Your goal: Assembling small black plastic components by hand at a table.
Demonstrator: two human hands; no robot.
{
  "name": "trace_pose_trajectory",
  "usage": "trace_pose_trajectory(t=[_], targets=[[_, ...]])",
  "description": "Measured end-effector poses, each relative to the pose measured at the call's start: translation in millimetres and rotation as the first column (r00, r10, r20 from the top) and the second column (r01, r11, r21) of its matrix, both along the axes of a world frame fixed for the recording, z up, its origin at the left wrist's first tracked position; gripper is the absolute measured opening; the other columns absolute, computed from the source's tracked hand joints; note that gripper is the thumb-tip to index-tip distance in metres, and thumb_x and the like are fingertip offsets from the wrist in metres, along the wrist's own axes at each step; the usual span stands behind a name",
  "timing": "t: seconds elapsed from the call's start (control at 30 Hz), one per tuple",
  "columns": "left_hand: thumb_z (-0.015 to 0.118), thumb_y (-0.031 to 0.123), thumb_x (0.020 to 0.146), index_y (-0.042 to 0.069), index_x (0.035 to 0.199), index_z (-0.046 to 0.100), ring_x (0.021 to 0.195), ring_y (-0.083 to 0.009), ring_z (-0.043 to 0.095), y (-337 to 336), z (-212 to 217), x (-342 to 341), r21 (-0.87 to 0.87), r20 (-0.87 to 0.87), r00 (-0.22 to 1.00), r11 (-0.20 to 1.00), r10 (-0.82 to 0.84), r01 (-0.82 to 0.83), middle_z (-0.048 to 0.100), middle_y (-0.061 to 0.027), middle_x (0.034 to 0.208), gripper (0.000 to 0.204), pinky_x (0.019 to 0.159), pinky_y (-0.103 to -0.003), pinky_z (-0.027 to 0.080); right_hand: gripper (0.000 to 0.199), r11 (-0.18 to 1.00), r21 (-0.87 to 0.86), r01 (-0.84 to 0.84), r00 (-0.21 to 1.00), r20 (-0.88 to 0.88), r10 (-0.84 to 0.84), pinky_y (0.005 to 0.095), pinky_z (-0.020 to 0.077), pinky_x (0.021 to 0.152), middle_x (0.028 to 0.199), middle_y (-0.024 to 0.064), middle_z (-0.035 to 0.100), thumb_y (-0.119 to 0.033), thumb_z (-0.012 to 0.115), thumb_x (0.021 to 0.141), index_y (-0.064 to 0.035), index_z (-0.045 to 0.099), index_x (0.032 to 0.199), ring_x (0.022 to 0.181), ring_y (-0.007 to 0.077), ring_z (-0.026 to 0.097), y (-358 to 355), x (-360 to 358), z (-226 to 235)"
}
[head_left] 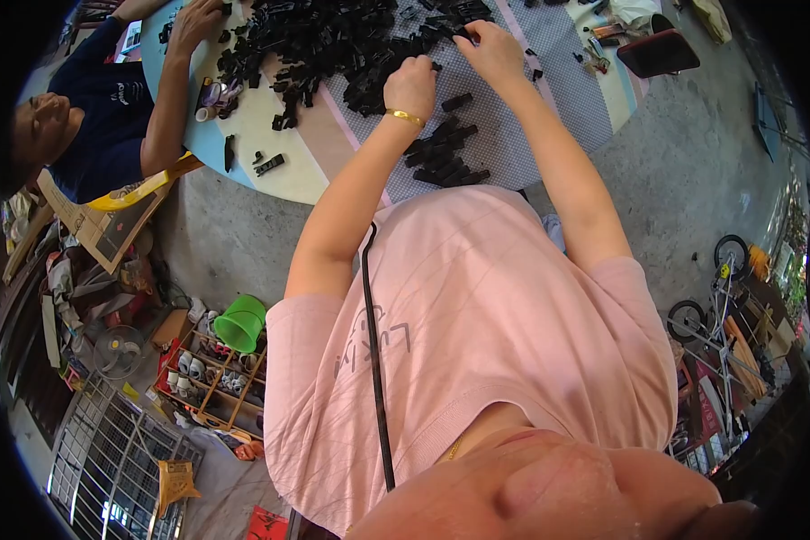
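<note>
Forward, both hands (411,87) at black parts (333,40).

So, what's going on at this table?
The person has both hands at a pile of black parts: left hand at its near edge, right hand beside it. What each grips is too small to tell. A smaller group lies nearer the body. To the left, a co-worker's hand is over the table too.

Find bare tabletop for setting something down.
Tabletop right of the right forearm, nearer than the dark device; and left of the left forearm, up to the loose black piece. Crowded: far middle under the black heap, and the clustered pieces between the forearms.
</note>
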State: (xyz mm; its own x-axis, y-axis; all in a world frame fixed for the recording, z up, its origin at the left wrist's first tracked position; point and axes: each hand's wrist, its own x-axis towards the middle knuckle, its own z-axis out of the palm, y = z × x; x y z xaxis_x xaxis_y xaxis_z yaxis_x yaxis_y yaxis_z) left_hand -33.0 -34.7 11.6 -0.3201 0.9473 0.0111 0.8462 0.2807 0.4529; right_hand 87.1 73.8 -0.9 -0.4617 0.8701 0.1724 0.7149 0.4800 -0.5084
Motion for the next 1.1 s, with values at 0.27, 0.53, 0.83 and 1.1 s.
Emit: trace_pose_trajectory(t=[0.27, 0.53, 0.83, 1.1], targets=[[0.056, 0.011, 0.072, 0.011, 0.08, 0.055, 0.07, -0.0251, 0.056, -30, -12, -5, 0.282, -0.093, 0.945, 0.902, -0.314, 0.327, 0.053, -0.0066, 0.079, 0.008, 0.056, -0.035, 0.048, 0.018, 0.932, -0.047, -0.358, 0.921, -0.184, 0.345, 0.0335, 0.0478, 0.065, 0.084, 0.006, 0.06, -0.02, 0.059, 0.077, -0.0095, 0.062, 0.091, 0.077, 0.0252, 0.059, -30, 20, 13], [0.061, 0.02, 0.079, 0.001, 0.082, 0.063, 0.049, -0.0132, 0.057, -22, -19, 0, -0.04, 0.549, 0.804, 0.968, 0.228, -0.247, 0.061, -0.0079, 0.063, 0.02, 0.048, -0.025, 0.045, 0.018, 0.908, -0.011, -0.42, 0.905, -0.089, 0.417, 0.0317, 0.0477, 0.068, 0.084, 0.0045, 0.059, -0.018, 0.06, 0.074, -0.009, 0.063, 0.09, 0.08, 0.0224, 0.058, -48, 10, 11], [0.064, 0.02, 0.077, -0.001, 0.08, 0.064, 0.044, -0.0103, 0.055, -6, -14, -9, -0.214, 0.447, 0.867, 0.968, 0.22, -0.135, 0.061, -0.0063, 0.058, 0.021, 0.045, -0.025, 0.045, 0.02, 0.934, -0.072, -0.351, 0.933, -0.108, 0.342, 0.0315, 0.0486, 0.067, 0.083, 0.0064, 0.061, -0.021, 0.062, 0.074, -0.0067, 0.065, 0.087, 0.077, 0.0228, 0.06, -53, 8, 10], [0.064, 0.015, 0.077, -0.001, 0.076, 0.063, 0.043, -0.0101, 0.054, 9, 5, -12, -0.395, 0.522, 0.787, 0.911, 0.329, -0.119, 0.059, -0.0055, 0.056, 0.017, 0.04, -0.022, 0.043, 0.026, 0.849, -0.525, -0.066, 0.992, -0.123, 0.001, 0.0307, 0.0486, 0.058, 0.071, 0.0086, 0.064, -0.032, 0.066, 0.071, -0.0061, 0.066, 0.077, 0.064, 0.0206, 0.062, -41, 9, 10]])
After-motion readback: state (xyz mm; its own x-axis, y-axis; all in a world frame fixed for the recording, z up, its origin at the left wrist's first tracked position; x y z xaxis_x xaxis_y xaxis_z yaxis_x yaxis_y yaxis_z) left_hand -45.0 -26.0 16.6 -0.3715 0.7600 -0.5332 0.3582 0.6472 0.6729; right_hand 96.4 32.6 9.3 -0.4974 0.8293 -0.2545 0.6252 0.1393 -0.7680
